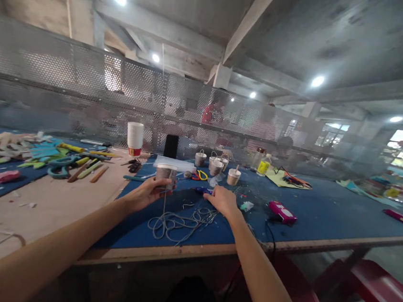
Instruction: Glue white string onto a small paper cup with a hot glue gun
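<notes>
Head view: I am curling left hand [149, 192] around grey-sided, white-rimmed round cup [166, 172], holding it upright over blue tabletop [328, 207]. Thin grey cord [209, 215] is hanging from cup, sprawling in loose loops below. Right hand [223, 201] is bending nearly closed, touching small dark-blue tool [201, 190]; firm grip, I cannot tell. Small grey loop-handled cup [200, 160] is standing behind.

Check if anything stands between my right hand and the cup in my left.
Yes: the blue tool at your right hand lies between it and the cup. The yellow handle sits farther back, off that path.
</notes>
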`<state>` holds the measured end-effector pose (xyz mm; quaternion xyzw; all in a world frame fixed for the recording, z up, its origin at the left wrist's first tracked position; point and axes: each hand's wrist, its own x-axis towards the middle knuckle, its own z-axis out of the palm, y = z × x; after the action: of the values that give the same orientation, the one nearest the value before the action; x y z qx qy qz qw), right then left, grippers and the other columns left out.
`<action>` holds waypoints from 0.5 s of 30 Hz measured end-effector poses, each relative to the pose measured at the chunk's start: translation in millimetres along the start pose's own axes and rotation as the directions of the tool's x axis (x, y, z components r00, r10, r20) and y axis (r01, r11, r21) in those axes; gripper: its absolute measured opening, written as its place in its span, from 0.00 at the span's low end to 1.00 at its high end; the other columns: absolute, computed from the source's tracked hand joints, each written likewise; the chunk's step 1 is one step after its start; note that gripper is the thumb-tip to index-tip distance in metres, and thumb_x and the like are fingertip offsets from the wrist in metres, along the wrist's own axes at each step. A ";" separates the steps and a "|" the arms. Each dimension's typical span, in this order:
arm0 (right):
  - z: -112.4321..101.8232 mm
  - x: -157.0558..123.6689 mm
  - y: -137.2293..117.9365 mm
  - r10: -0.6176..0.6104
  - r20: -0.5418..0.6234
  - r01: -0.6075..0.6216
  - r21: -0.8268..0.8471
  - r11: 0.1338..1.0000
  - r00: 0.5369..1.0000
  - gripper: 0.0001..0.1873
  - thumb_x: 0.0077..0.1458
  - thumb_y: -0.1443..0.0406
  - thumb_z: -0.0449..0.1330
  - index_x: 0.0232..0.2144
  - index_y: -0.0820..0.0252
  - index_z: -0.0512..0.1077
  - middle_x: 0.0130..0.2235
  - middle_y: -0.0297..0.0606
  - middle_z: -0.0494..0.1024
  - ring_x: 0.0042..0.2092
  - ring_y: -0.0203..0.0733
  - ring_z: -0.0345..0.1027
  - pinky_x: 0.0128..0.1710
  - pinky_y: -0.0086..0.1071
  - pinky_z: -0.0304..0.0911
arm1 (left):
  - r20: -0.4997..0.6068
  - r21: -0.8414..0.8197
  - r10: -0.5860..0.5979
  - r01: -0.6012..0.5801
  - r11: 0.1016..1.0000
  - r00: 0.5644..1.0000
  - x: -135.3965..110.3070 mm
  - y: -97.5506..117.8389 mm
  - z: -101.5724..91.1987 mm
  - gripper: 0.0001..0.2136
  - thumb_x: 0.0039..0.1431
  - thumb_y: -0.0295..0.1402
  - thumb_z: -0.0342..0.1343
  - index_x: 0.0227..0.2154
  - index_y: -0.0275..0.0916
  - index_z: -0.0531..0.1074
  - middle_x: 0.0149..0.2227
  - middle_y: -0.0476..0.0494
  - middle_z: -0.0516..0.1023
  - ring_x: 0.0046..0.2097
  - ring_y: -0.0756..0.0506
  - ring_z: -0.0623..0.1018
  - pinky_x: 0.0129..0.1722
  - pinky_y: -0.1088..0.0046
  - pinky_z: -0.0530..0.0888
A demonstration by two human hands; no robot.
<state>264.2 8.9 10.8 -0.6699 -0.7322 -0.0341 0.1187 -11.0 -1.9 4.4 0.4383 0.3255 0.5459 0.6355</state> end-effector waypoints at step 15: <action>9.8 13.1 27.3 0.123 0.028 -0.124 0.399 0.908 0.992 0.21 0.53 0.51 0.62 0.18 0.60 0.71 0.27 0.45 0.78 0.38 0.51 0.76 0.35 0.33 0.61 | 0.017 0.000 -0.015 0.015 1.000 1.000 -1.0 1.0 -3.5 0.13 0.55 0.24 0.63 0.44 0.33 0.77 0.43 0.36 0.84 0.43 0.42 0.83 0.45 0.68 0.81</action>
<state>288.9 26.4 1.2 -0.6764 -0.6800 0.1248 0.2542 -14.7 -2.1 3.8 0.4406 0.3230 0.5375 0.6424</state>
